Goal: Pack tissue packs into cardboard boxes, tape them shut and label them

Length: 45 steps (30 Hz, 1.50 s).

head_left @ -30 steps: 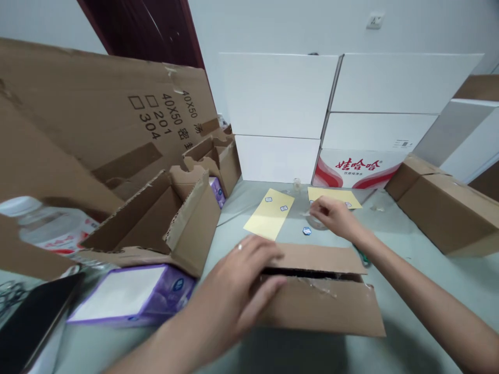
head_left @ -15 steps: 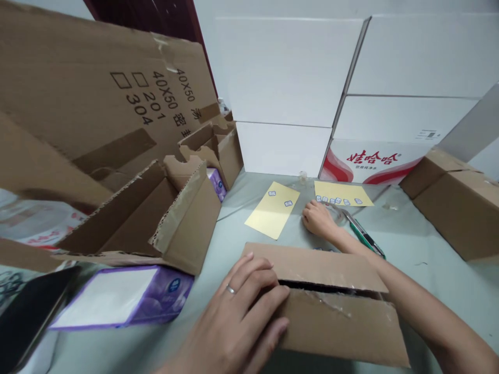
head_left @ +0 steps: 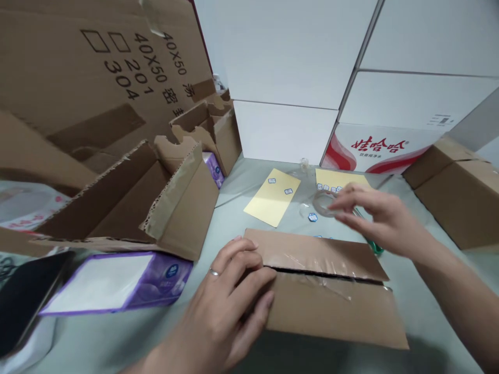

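Our open left hand (head_left: 214,306) presses the taped brown cardboard box (head_left: 335,311); our right hand (head_left: 378,218) has lifted to a clear tape roll (head_left: 323,203), hold unclear.

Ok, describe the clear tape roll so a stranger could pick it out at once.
Find the white boxes stacked by the wall, then the pale table before them. Just below the right yellow sheet is the clear tape roll, at the fingertips of the right hand: a see-through ring, unlike the flat sheet and the small blue-edged label beside it.
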Available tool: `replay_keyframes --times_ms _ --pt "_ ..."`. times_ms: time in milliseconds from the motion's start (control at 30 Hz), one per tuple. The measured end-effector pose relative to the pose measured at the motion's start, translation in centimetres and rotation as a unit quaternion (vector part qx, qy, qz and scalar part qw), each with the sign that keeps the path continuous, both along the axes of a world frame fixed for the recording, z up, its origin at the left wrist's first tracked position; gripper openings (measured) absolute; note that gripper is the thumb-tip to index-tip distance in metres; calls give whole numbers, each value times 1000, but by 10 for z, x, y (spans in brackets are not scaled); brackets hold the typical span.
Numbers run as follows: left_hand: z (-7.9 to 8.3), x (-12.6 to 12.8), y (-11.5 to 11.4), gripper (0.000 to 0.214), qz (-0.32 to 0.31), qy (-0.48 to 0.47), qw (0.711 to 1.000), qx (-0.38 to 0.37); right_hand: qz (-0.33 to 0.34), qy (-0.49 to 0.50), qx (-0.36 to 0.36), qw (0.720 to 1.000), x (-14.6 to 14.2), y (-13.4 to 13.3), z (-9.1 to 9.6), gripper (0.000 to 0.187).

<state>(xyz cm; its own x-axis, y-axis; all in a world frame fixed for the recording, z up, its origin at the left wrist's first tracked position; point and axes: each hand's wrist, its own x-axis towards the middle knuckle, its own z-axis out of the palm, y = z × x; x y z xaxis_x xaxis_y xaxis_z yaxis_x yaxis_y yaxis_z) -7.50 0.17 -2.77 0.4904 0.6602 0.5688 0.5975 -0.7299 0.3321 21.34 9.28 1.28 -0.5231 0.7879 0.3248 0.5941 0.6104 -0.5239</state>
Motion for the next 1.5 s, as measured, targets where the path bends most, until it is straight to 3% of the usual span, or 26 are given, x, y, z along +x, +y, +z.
replay_keyframes --times_ms 100,233,367,533,900,1000,1167,1500 --pt "2 0 0 23 18 6 1000 10 103 -25 -44 993 -13 -53 22 17" --pt "9 2 0 22 34 40 999 9 79 -132 37 987 -31 -85 17 9" --pt "15 5 1 18 28 52 998 -36 50 -175 69 981 -40 -85 11 5" --pt "17 4 8 21 -19 22 994 -106 53 -233 188 953 -48 -89 14 16" --pt "13 5 9 22 -53 -37 991 -121 40 -294 276 914 -66 -99 16 28" --pt "12 4 9 22 -52 -39 990 -129 43 -289 276 916 -64 -98 13 29" --pt "9 4 10 23 -58 -49 988 -133 50 -277 215 935 -53 -99 12 17" --pt "10 5 10 22 -66 -65 988 -124 63 -321 250 911 -65 -97 17 30"
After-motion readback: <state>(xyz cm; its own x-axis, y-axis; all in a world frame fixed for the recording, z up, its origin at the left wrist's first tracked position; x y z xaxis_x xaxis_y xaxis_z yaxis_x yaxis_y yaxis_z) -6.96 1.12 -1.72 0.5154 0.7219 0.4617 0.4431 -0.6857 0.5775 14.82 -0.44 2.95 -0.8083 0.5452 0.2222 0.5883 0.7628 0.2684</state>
